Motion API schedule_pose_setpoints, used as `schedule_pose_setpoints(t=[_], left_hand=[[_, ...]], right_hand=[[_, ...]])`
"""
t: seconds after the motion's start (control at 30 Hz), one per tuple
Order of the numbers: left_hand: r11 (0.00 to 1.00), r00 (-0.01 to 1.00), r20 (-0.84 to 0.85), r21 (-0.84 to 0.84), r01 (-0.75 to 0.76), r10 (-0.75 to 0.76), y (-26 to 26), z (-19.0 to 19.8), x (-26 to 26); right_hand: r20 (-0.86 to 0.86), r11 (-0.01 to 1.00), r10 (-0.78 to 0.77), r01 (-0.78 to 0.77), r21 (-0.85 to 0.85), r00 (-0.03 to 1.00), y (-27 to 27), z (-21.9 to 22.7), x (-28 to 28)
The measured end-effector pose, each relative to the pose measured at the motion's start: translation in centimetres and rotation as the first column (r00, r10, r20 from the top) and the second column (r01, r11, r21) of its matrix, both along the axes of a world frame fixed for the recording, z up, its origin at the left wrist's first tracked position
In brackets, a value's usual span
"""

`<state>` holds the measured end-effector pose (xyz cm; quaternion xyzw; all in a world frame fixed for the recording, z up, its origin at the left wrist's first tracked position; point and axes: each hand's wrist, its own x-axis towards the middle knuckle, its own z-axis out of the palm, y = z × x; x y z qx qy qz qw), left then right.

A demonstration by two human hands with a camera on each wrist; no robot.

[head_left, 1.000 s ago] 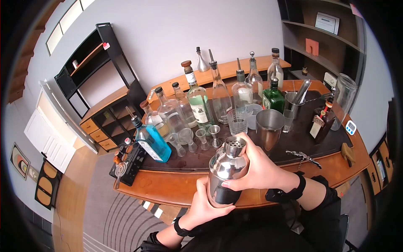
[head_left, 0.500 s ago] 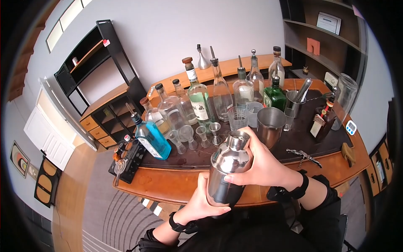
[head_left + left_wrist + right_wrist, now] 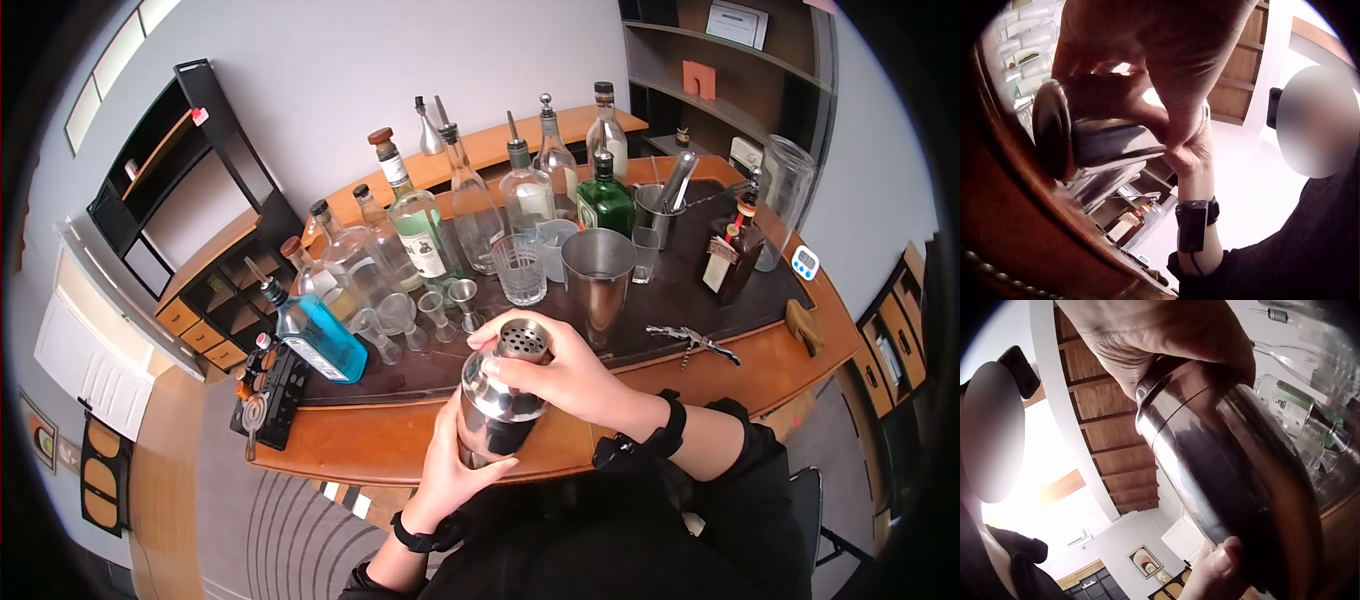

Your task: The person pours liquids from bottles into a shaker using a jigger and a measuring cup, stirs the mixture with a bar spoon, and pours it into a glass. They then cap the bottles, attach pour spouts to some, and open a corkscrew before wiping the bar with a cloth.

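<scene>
Both hands hold a shiny metal cocktail shaker [image 3: 497, 398] over the table's front edge. Its perforated strainer top [image 3: 524, 338] shows uncovered, tipped a little toward the head camera. My left hand [image 3: 447, 470] wraps the lower body, thumb across the near side. Higher up, my right hand [image 3: 575, 375] grips around the shoulder and neck, its thumb lying over the shoulder and its fingers reaching round the far side. The shaker's round base [image 3: 1051, 130] faces the left wrist camera. In the right wrist view the shaker body [image 3: 1210, 462] fills the middle, the palm covering its upper end.
Beyond the shaker stand several small jiggers [image 3: 463, 300], a cut mixing glass [image 3: 521, 272] and a metal tin [image 3: 597, 290]. Bottles line the back; a blue bottle [image 3: 325, 335] is at left, a dark bottle [image 3: 732, 250] at right. A corkscrew [image 3: 695, 341] lies right.
My right hand's thumb has slid up from the shaker's body to its shoulder, and the fingers have come round the neck. The shaker's top leans more toward me. The head view has swung right.
</scene>
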<state>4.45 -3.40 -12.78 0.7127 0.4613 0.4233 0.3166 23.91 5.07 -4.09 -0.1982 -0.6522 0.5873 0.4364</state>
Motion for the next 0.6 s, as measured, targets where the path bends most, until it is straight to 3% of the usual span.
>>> schedule_pose_setpoints(t=[0.07, 0.13, 0.27, 0.4, 0.43, 0.6], left_hand=[[0.959, 0.972, -0.088, 0.207, -0.195, 0.217, -0.8, 0.3, 1.1], [0.949, 0.969, -0.04, 0.218, -0.229, 0.243, -1.1, 0.0, 1.9], [0.897, 0.921, -0.149, 0.328, -0.296, 0.359, -0.6, -1.1, 2.3], [0.957, 0.969, -0.113, 0.218, -0.192, 0.22, -1.1, -0.2, 1.9], [0.976, 0.982, -0.1, 0.166, -0.141, 0.159, -1.3, 0.2, 1.9], [0.997, 0.998, -0.024, 0.039, -0.061, 0.062, -1.7, 1.1, 1.8]], right_hand=[[-0.046, 1.0, -0.018, 0.018, -0.006, 0.999, 0.3, -0.3, -0.1], [-0.068, 0.998, -0.006, 0.002, -0.055, 0.998, 0.8, -0.3, -0.2], [0.007, 0.994, 0.077, -0.077, -0.078, 0.997, 0.6, 0.7, 0.0], [0.079, 0.985, 0.124, -0.114, -0.129, 0.989, 0.5, 1.7, 0.7], [0.01, 0.988, 0.107, -0.106, -0.109, 0.994, 0.6, 1.2, 0.4], [-0.013, 0.98, 0.095, -0.095, -0.174, 0.995, 0.4, 1.7, 0.5]])
